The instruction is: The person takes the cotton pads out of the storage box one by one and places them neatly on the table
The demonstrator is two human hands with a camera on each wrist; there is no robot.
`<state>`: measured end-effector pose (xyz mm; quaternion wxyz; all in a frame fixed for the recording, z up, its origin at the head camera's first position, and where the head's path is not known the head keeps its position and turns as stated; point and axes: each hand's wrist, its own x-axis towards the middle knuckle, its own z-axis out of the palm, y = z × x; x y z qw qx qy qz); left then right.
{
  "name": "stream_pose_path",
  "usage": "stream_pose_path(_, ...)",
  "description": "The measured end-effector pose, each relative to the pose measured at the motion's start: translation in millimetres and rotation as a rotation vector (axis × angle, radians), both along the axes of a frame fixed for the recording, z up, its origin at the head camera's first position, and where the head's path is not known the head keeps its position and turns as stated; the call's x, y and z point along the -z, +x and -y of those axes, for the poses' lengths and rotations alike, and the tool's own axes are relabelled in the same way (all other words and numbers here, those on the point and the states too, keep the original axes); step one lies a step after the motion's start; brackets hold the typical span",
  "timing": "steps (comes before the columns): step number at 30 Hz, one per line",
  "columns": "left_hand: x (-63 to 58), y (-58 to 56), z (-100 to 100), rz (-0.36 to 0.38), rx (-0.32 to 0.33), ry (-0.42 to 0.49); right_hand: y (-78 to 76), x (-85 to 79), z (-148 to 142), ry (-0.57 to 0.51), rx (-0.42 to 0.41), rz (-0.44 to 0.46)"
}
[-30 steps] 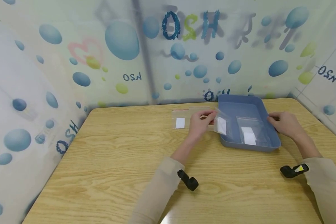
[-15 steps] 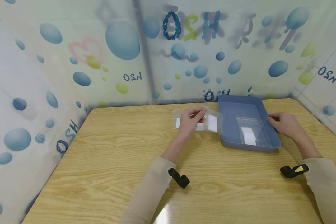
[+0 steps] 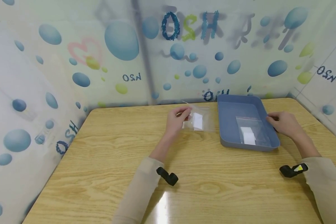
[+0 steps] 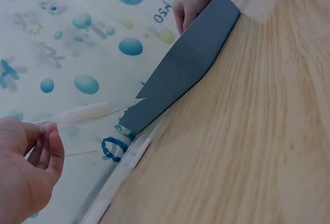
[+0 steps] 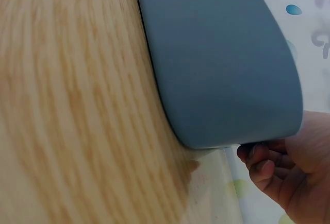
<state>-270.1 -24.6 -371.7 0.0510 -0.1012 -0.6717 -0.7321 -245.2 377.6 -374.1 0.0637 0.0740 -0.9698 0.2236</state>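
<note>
My left hand (image 3: 174, 122) pinches a clear zip bag (image 4: 87, 113) by its edge between thumb and fingers. Inside that bag is a white card (image 3: 198, 121). It hangs over the back of the table, left of the blue-grey tray (image 3: 247, 147), and overlaps another clear bag (image 4: 129, 165) that lies on the tabletop. My right hand (image 3: 286, 124) holds the tray's right rim, its thumb at the top edge and its fingers (image 5: 264, 168) curled against the outer wall. In the tray lies one more clear zip bag (image 3: 260, 133) with white cards in it.
The wooden table (image 3: 106, 161) stretches wide to the left and in front of the tray. A wall sheet (image 3: 95, 56) with blue and green dots rises right behind the table's back edge. Black wrist cameras sit on both cuffs.
My left hand has moved left with the zip bag, from the tray's left edge to over the bags on the table. My right hand and the tray have stayed put.
</note>
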Motion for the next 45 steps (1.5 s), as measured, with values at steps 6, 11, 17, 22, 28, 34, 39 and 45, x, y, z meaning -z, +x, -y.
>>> stream_pose_path(6, 2.2, -3.2, 17, 0.008, -0.027, 0.016, -0.1, 0.4, 0, -0.006, -0.005, 0.002)
stream_pose_path(11, 3.2, -4.8, 30, 0.011, -0.046, 0.009, 1.0, 0.0, 1, -0.013, -0.009, 0.007)
stream_pose_path(17, 4.0, -6.0, 45, 0.005, -0.057, 0.004, 2.4, -1.2, 2, -0.017, 0.002, 0.007)
stream_pose_path(22, 3.3, -8.7, 56, 0.004, -0.072, 0.024, 3.0, -1.6, 3, -0.016, 0.003, 0.003)
stream_pose_path(28, 1.3, -12.5, 67, 0.013, -0.087, 0.022, 2.8, -1.0, 2, -0.016, 0.005, 0.007)
stream_pose_path(34, 1.7, -16.3, 77, 0.041, -0.097, 0.022, 2.6, -0.9, 2, -0.013, 0.000, 0.007)
stream_pose_path(39, 0.2, -17.7, 87, 0.079, -0.107, -0.001, 2.7, -1.3, 2, -0.012, -0.001, 0.005)
stream_pose_path(45, 0.8, -21.2, 98, 0.110, -0.130, 0.013, 3.0, -2.7, 3, -0.013, 0.002, 0.009)
